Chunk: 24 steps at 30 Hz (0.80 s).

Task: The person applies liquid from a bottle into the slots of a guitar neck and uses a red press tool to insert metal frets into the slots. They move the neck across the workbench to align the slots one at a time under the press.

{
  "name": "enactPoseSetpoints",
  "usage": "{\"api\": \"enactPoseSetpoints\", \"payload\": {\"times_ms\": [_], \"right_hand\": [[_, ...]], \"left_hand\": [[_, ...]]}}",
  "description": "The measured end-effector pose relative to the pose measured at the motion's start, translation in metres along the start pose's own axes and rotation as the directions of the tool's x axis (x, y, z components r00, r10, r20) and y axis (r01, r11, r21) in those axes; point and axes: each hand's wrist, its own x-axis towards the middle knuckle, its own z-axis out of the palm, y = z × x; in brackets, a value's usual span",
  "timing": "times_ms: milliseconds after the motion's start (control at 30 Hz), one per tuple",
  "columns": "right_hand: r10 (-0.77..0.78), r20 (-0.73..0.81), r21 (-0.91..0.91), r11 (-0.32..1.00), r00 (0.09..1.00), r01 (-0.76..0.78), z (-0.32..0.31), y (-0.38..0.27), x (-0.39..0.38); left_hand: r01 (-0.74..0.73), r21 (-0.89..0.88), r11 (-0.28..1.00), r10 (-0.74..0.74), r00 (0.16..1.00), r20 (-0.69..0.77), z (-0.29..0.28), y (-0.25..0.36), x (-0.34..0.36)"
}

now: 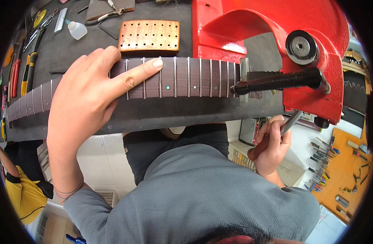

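Note:
My left hand [82, 95] lies over a long dark fretboard [180, 76] with metal frets and small inlay dots, index finger stretched onto it, other fingers curled over it. The fretboard runs into a red cast machine [314, 18] at right, which has a round black knob [300, 47] and black arm [278, 82]. The arm's tip sits over the fretboard's right end, by a small metal block [244, 67]. Below the machine, my right hand [271, 148] grips a slanting metal lever [293, 120]. Its lower end is hidden in my fingers.
A perforated wooden block [149, 35] lies behind the fretboard on the dark bench [137, 116], with a small bottle [78, 31], pliers [107, 16] and several hand tools at left. Another person in yellow [21, 191] is at lower left. A wooden tool board [337, 175] stands at right.

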Motion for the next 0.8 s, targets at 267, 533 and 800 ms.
{"api": "enactPoseSetpoints", "payload": {"times_ms": [267,533,800], "right_hand": [[0.031,-0.045,0.067,0.997,0.998,-0.028,0.005,-0.005,0.000],[0.085,-0.018,0.105,0.991,0.996,-0.083,-0.001,-0.002,0.000],[0.058,-0.015,0.119,0.991,0.998,-0.056,-0.001,0.000,-0.002]], "left_hand": [[0.028,-0.144,0.989,-0.025,1.000,0.019,-0.019,0.003,0.011],[-0.178,-0.376,0.909,0.020,0.922,-0.387,0.001,0.048,0.049],[-0.189,-0.679,0.709,-0.193,0.874,-0.445,0.022,0.074,0.084]]}}
